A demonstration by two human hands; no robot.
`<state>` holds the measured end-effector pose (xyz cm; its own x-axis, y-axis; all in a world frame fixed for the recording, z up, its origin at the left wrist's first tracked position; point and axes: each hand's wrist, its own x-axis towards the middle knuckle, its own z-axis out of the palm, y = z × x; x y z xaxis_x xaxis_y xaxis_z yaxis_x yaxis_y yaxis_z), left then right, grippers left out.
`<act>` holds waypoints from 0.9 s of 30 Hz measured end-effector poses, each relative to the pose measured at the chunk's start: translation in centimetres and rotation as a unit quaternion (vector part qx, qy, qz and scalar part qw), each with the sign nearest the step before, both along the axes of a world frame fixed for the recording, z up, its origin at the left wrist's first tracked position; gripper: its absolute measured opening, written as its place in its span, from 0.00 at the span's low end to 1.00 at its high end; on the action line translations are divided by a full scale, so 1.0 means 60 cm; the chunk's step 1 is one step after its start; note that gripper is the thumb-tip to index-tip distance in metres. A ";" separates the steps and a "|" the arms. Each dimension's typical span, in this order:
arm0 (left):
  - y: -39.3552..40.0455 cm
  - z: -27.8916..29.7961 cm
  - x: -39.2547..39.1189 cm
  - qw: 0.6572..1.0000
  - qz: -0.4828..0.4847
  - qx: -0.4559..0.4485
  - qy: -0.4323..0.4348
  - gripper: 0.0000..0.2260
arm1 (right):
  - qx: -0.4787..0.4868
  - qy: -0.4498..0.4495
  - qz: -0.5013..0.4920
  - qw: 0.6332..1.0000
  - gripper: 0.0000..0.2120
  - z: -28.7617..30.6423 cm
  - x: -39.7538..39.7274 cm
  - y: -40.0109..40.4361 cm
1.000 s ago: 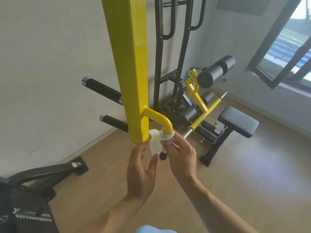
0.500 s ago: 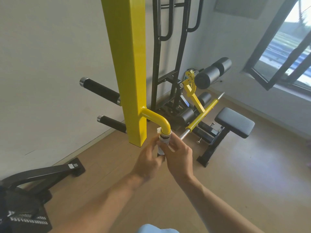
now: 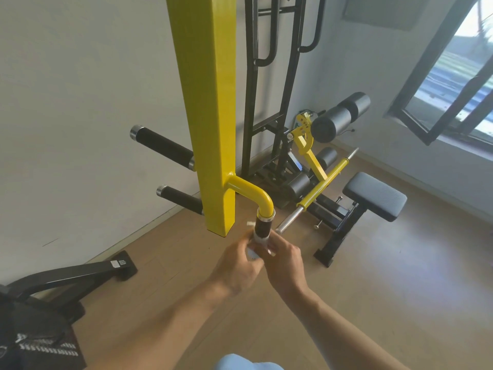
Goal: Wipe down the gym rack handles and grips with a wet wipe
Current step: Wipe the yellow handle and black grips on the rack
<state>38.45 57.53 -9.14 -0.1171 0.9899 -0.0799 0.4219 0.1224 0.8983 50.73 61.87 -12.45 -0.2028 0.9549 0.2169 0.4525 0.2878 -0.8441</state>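
A yellow rack post [image 3: 210,116] carries a curved yellow handle [image 3: 253,194] that ends in a black grip [image 3: 262,225] pointing down. A white wet wipe [image 3: 256,244] is wrapped around the grip's lower end. My left hand [image 3: 237,268] and my right hand [image 3: 285,263] both close on the wipe from either side, below the bare upper part of the grip. Two more black grips [image 3: 162,145] [image 3: 181,198] stick out left of the post.
A black frame with hanging handles [image 3: 266,49] stands behind the post. A bench with a grey pad [image 3: 373,196], black foam rollers [image 3: 338,116] and a yellow bar [image 3: 322,182] sits to the right. Black base feet [image 3: 80,273] lie at the lower left. A window [image 3: 453,76] is open at the right.
Both hands have slid down the grip with the wipe. The upper part of the black grip now shows bare under the yellow bend.
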 end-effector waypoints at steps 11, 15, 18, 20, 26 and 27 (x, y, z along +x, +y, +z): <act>0.011 0.106 -0.030 0.863 0.027 0.431 0.264 0.24 | -0.035 0.051 -0.032 0.998 0.12 0.012 -0.012 0.002; 0.033 0.123 -0.047 0.868 0.001 0.315 0.385 0.26 | -0.014 0.062 -0.049 0.997 0.16 0.015 -0.020 0.000; 0.033 0.109 -0.053 0.859 -0.014 0.302 0.413 0.25 | 0.030 0.096 -0.050 0.994 0.16 0.040 -0.022 0.009; 0.034 0.103 -0.054 0.857 -0.022 0.313 0.409 0.26 | 0.014 0.074 -0.034 0.997 0.15 0.026 -0.019 0.007; 0.044 0.098 -0.062 0.867 -0.049 0.312 0.385 0.27 | -0.012 0.031 -0.051 0.998 0.14 0.005 -0.008 0.001; 0.045 0.096 -0.062 0.870 -0.048 0.313 0.378 0.27 | 0.016 0.061 -0.064 0.996 0.13 0.019 -0.010 0.004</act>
<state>34.73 60.25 -3.35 0.1844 0.8199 0.5421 0.9024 -0.3598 0.2372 50.14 62.11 -11.31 -0.0510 0.9634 0.2633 0.3822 0.2624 -0.8860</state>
